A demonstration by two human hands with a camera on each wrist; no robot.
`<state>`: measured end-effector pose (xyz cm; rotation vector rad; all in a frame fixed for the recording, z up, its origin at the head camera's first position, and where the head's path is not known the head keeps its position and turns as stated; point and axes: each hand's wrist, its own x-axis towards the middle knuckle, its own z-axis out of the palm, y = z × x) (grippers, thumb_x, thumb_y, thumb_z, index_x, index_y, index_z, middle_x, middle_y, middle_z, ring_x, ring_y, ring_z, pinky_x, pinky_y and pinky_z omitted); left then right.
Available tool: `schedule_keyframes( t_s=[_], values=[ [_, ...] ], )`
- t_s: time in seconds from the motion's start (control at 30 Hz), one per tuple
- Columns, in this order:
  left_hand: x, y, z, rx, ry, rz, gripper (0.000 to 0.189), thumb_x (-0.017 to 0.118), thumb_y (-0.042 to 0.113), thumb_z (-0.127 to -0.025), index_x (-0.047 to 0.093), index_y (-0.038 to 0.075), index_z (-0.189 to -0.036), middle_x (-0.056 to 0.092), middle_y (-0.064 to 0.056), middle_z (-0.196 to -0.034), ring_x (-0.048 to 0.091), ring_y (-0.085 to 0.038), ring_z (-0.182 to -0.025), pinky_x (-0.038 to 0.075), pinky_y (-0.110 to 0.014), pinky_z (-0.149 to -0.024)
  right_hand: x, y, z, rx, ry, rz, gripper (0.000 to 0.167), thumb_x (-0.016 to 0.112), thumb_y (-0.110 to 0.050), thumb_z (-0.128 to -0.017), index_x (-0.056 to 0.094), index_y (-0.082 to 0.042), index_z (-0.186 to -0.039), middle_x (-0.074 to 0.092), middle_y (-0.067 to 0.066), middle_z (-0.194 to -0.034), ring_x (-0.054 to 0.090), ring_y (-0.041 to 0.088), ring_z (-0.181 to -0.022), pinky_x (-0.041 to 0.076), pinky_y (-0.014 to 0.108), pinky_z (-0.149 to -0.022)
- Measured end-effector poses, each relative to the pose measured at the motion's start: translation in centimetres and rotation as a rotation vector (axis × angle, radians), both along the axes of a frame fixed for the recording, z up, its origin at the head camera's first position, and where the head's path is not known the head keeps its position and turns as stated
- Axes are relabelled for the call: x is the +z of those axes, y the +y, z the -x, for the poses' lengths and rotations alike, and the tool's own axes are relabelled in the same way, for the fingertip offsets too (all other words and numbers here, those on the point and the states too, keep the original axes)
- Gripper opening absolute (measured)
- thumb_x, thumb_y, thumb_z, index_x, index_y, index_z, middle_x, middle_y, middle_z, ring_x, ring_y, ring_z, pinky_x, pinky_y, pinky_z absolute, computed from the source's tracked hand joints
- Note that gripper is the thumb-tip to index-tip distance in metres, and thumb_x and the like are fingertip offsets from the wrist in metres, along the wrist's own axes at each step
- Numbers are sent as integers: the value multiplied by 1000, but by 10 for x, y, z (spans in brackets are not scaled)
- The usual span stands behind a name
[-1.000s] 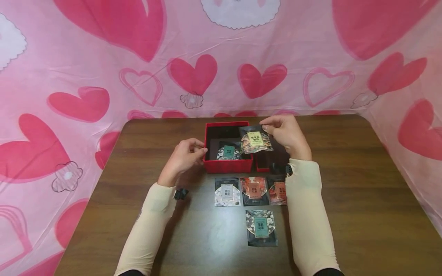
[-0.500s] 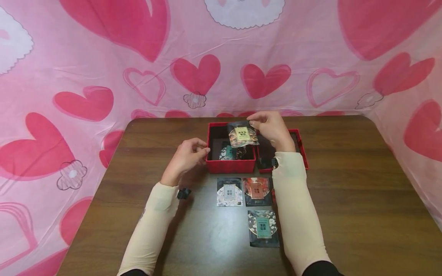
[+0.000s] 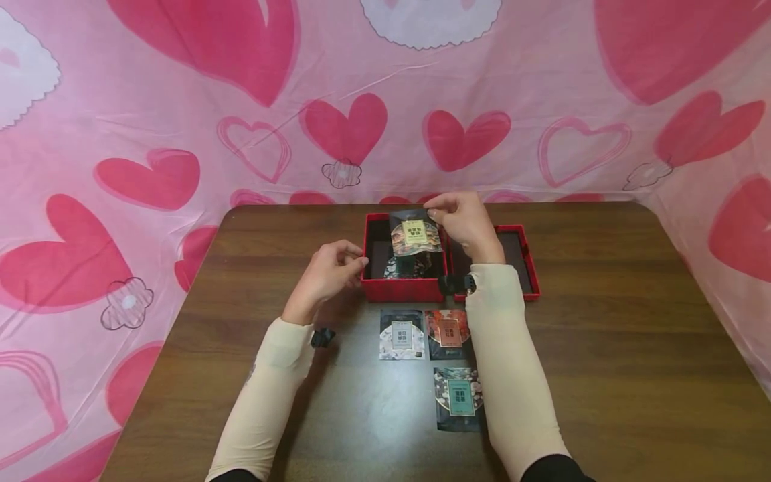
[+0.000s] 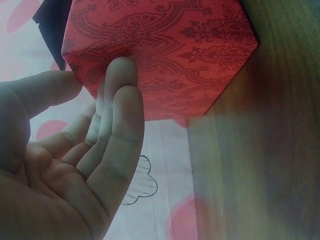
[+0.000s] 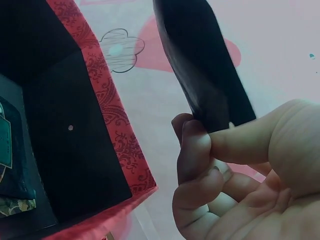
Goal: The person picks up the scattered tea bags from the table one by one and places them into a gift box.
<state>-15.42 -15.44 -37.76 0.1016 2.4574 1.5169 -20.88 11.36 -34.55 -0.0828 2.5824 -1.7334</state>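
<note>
In the head view, my right hand (image 3: 466, 224) pinches the top corner of a black tea sachet (image 3: 414, 233) with a yellow label. It hangs above an open red box (image 3: 403, 292); the right wrist view shows the sachet's dark side (image 5: 205, 55) between thumb and fingers. Inside the box lies a green-label tea sachet (image 3: 397, 268), partly hidden behind the held one. At the box's left side is my left hand (image 3: 325, 271). In the left wrist view its nearly straight fingers (image 4: 125, 110) touch the red patterned wall, the thumb at the edge.
Right of the box lies a second shallow red tray or lid (image 3: 531, 268), partly behind my right hand. On the table (image 3: 626, 348) in front are a white sachet (image 3: 401, 335), an orange-red sachet (image 3: 448, 333) and a green-label sachet (image 3: 458, 399). Pink heart-patterned cloth (image 3: 349, 60) hangs behind.
My right hand has carried the yellow-label sachet leftward, from the box's right edge to above its opening. My left hand stays at the box's side. The right sleeve now covers another red sachet.
</note>
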Motion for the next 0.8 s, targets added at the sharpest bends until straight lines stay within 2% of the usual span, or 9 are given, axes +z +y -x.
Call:
schedule_keyframes(
  t_s=[0.13, 0.37, 0.47, 0.57, 0.67, 0.8],
  values=[
    [0, 0, 0, 0, -7, 7, 23, 71, 15, -95, 65, 3, -113, 69, -14, -90, 68, -45, -77, 58, -56, -76, 0, -1, -1, -1, -12, 9, 18, 65, -3, -96, 75, -1, -112, 70, 12, -111, 57, 24, -92, 48, 33, -72],
    [1, 0, 0, -1, -12, 1, 22, 71, 15, -95, 65, 3, -113, 69, -14, -91, 68, -45, -78, 58, -56, -76, 1, -1, -1, 0, -38, 10, 21, 65, -4, -97, 74, -1, -116, 69, 11, -116, 57, 26, -105, 50, 41, -85],
    [0, 0, 0, -2, -8, -3, 22, 70, 14, -95, 65, 3, -113, 69, -14, -91, 68, -45, -78, 58, -56, -75, 1, -2, -1, -3, -41, 15, 21, 66, -5, -97, 74, -2, -116, 70, 11, -112, 58, 27, -98, 50, 37, -78],
    [0, 0, 0, -5, -7, -3, 22, 70, 14, -95, 65, 3, -114, 69, -14, -90, 68, -45, -78, 58, -56, -76, 1, -2, -1, 18, -63, 32, 22, 66, -5, -97, 73, -3, -118, 70, 13, -106, 62, 33, -90, 52, 34, -71],
    [0, 0, 0, -9, -12, -5, 23, 70, 15, -95, 65, 3, -114, 69, -14, -90, 68, -45, -79, 58, -55, -76, 2, 0, -2, 50, -95, 44, 27, 66, -5, -97, 70, -3, -124, 70, 18, -107, 67, 36, -87, 56, 35, -72],
    [1, -1, 0, -4, -17, -2, 23, 71, 15, -95, 65, 3, -115, 69, -15, -91, 68, -45, -79, 58, -55, -77, 4, 4, -2, 68, -124, 48, 32, 65, -5, -98, 67, -4, -130, 68, 22, -115, 71, 29, -85, 58, 40, -79]
  ],
)
